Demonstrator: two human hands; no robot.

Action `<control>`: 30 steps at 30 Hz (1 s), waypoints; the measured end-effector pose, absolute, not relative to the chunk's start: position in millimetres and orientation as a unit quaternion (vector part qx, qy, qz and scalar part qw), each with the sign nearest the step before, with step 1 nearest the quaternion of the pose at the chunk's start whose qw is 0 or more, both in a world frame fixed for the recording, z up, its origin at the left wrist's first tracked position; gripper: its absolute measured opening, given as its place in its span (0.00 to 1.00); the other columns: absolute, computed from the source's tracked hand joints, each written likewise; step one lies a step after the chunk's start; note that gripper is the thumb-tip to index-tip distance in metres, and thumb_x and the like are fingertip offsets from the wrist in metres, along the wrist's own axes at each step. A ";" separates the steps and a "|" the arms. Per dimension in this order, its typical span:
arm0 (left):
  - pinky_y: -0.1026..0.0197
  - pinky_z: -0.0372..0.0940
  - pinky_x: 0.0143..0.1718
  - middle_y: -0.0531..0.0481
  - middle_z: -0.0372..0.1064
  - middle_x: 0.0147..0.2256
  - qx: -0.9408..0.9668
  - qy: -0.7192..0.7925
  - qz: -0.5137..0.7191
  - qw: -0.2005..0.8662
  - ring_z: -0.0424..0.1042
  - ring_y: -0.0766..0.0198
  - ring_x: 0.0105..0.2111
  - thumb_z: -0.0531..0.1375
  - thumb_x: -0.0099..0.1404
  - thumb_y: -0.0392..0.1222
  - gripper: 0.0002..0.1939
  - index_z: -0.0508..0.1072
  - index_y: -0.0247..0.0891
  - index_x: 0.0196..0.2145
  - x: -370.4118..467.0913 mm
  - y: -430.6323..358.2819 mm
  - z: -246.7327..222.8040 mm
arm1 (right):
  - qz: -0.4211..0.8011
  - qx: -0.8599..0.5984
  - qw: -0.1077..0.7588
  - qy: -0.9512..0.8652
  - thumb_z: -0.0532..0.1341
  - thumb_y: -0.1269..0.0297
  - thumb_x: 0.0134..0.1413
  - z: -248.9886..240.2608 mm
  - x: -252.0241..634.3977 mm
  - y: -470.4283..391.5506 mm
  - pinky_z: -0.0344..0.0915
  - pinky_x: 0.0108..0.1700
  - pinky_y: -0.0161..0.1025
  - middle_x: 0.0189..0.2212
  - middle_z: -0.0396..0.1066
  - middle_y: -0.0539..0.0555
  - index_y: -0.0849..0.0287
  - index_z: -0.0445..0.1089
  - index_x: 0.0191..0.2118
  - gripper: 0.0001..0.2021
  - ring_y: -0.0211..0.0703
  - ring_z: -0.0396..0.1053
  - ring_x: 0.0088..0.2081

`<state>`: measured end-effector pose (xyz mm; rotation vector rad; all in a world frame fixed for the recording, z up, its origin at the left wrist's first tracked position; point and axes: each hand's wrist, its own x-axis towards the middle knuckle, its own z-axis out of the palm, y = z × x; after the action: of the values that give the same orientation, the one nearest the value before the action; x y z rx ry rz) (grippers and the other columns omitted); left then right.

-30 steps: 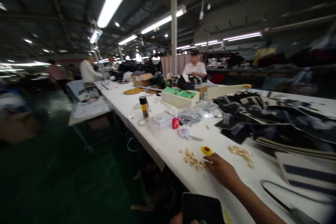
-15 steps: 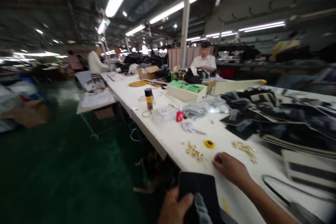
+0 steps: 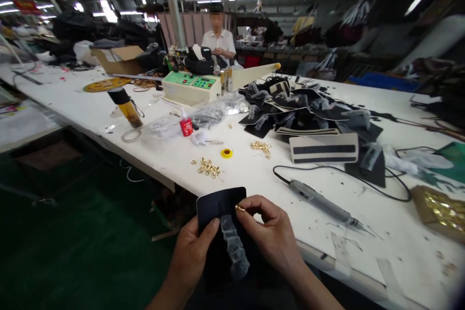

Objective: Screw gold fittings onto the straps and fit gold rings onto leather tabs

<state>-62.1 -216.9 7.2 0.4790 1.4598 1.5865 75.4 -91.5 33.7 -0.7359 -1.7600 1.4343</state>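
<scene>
My left hand [image 3: 194, 244] grips the left side of a black panel [image 3: 214, 199], its thumb lying on the front. A strip wrapped in clear plastic [image 3: 234, 247] runs down the panel's middle. Between thumb and fingertips, my right hand [image 3: 267, 223] pinches a small gold metal fitting [image 3: 239, 208] close to the panel's upper right edge. The fitting's exact shape is too small to tell. Beyond the panel, loose gold ring-like fittings [image 3: 209, 168] lie on the white table [image 3: 250, 179], with a second gold heap [image 3: 261, 147] farther right. A yellow spool [image 3: 226, 153] sits between the heaps.
An electric screwdriver [image 3: 323, 203] with a black cord lies at right, near a box of gold pieces [image 3: 439, 213]. Black panels [image 3: 308, 111] are piled behind it. A red bottle [image 3: 186, 125], an amber flask [image 3: 127, 109] and a green-topped machine [image 3: 191, 88] stand farther back. A person [image 3: 219, 41] sits across the table.
My view has turned right and down. My right hand has come from the table beside the gold fittings to the black panel, a gold fitting now in its fingers. My left hand still holds the panel.
</scene>
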 end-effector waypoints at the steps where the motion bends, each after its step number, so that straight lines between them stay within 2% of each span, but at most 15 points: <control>1: 0.53 0.73 0.50 0.43 0.82 0.46 0.208 0.599 0.633 0.444 0.80 0.52 0.44 0.67 0.68 0.54 0.27 0.77 0.35 0.58 -59.8 -216.2 8.0 | 0.543 -0.273 0.391 -0.692 0.68 0.62 0.61 30.4 75.8 -94.2 0.68 0.38 0.38 0.33 0.76 0.52 0.56 0.79 0.36 0.04 0.41 0.71 0.34; 3: 0.53 0.72 0.53 0.43 0.81 0.48 0.245 0.617 0.613 0.428 0.80 0.51 0.47 0.67 0.69 0.54 0.27 0.77 0.36 0.59 -56.0 -215.7 9.9 | 0.520 -0.257 0.423 -0.697 0.69 0.66 0.60 24.2 76.5 -96.3 0.69 0.38 0.38 0.34 0.76 0.52 0.54 0.81 0.37 0.02 0.42 0.73 0.36; 6: 0.55 0.71 0.54 0.44 0.80 0.51 0.292 0.650 0.577 0.401 0.78 0.50 0.50 0.65 0.70 0.55 0.26 0.77 0.36 0.58 -51.1 -215.9 13.1 | 0.513 -0.258 0.437 -0.692 0.70 0.68 0.60 17.8 78.6 -96.9 0.70 0.37 0.38 0.34 0.75 0.51 0.52 0.82 0.38 0.04 0.42 0.74 0.37; 14: 0.57 0.70 0.52 0.46 0.80 0.51 0.326 0.692 0.540 0.352 0.77 0.52 0.50 0.63 0.72 0.56 0.26 0.76 0.40 0.60 -38.5 -216.9 20.3 | 0.417 -0.256 0.448 -0.748 0.68 0.70 0.62 16.3 90.8 -100.3 0.69 0.37 0.39 0.32 0.75 0.51 0.55 0.79 0.38 0.03 0.40 0.73 0.34; 20: 0.58 0.71 0.50 0.46 0.80 0.51 0.405 0.712 0.505 0.271 0.78 0.52 0.49 0.61 0.74 0.51 0.21 0.77 0.42 0.60 -32.6 -221.8 21.5 | 0.370 -0.274 0.453 -0.763 0.66 0.69 0.63 23.3 98.4 -105.6 0.69 0.37 0.40 0.31 0.75 0.52 0.55 0.78 0.36 0.04 0.42 0.73 0.34; 30: 0.57 0.69 0.58 0.46 0.75 0.59 0.528 0.692 0.460 0.175 0.75 0.53 0.56 0.57 0.76 0.41 0.22 0.71 0.46 0.65 -37.1 -226.8 19.4 | 0.258 -0.240 0.402 -0.845 0.64 0.68 0.65 35.2 106.3 -101.4 0.65 0.36 0.41 0.31 0.76 0.53 0.55 0.78 0.37 0.05 0.42 0.72 0.33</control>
<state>-37.1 -226.8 19.4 1.4958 1.9608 1.3019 106.3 -101.4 35.2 -0.6077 -2.1356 0.6531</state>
